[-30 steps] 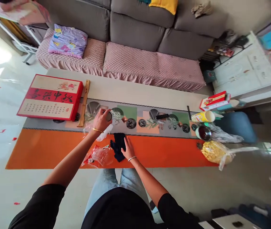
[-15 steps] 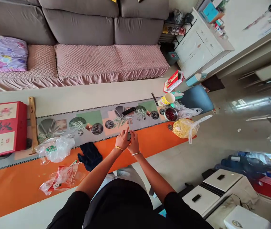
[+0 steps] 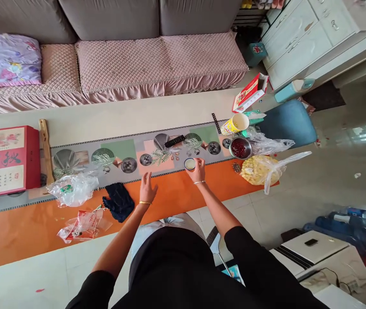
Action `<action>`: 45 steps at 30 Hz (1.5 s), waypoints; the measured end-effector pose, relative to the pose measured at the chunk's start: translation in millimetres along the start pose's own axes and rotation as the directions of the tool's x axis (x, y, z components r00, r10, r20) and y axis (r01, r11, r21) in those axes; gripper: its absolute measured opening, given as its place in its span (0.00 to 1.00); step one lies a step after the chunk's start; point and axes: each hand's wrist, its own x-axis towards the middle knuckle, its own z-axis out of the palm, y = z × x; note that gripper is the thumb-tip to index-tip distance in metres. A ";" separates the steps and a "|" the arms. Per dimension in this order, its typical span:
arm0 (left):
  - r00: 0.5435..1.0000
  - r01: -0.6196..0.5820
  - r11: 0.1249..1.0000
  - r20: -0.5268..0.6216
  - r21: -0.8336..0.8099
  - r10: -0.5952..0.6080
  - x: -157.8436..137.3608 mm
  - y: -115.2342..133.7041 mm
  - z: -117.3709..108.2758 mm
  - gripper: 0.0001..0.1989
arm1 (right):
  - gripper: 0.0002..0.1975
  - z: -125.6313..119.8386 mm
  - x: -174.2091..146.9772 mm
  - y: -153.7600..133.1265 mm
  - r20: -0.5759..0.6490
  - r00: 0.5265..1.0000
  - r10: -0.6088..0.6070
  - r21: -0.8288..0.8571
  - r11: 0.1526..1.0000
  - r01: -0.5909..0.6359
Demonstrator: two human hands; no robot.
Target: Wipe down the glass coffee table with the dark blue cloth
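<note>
My right hand (image 3: 198, 171) grips a small round thing (image 3: 189, 164) with a dark rim and a pale middle, above the front edge of the patterned table runner (image 3: 121, 148). I cannot make out exactly what kind of thing it is. My left hand (image 3: 147, 189) is apart from it, over the orange part of the table (image 3: 170, 191), fingers spread and nothing in them. A dark blue cloth (image 3: 118, 201) lies just left of that hand. Beyond both hands a black remote control (image 3: 174, 141) rests on the runner.
Right of my hands stand a metal bowl of red pieces (image 3: 240, 148), a yellow paper cup (image 3: 234, 124) and a tied bag of yellow food (image 3: 260, 169). At left lie clear plastic bags (image 3: 75, 189), a red wrapper (image 3: 84, 225), a wooden stick (image 3: 46, 150) and a red box (image 3: 9, 161).
My hands, together around the round thing before, have parted. The right one has moved right with it; the left has gone left and opened. The view has shifted as well.
</note>
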 end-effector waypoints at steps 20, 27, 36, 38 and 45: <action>0.850 0.526 0.796 -0.216 0.298 -0.481 -101.9 -127.8 -5.1 0.33 | 0.43 12.9 27.2 82.4 -0.058 0.931 0.359 -0.119 0.924 -0.364; 0.850 0.526 0.812 -0.131 0.253 -0.509 -103.7 -118.8 -13.4 0.31 | 0.47 24.0 -58.9 -2.9 0.030 0.999 -0.041 -0.125 0.991 0.044; 0.937 0.343 0.922 0.005 0.178 -0.350 -108.2 -107.0 0.7 0.30 | 0.31 151.3 -190.3 -203.3 0.511 0.711 -0.483 0.376 0.869 0.321; 0.945 0.317 0.938 0.037 0.138 -0.324 -111.8 -115.7 -1.2 0.30 | 0.31 168.7 -198.5 -217.2 0.532 0.727 -0.434 0.324 0.898 0.299; 0.958 0.286 0.958 0.022 0.021 -0.286 -126.6 -157.8 -18.1 0.28 | 0.30 200.1 -212.2 -232.4 0.591 0.754 -0.287 0.080 0.951 0.300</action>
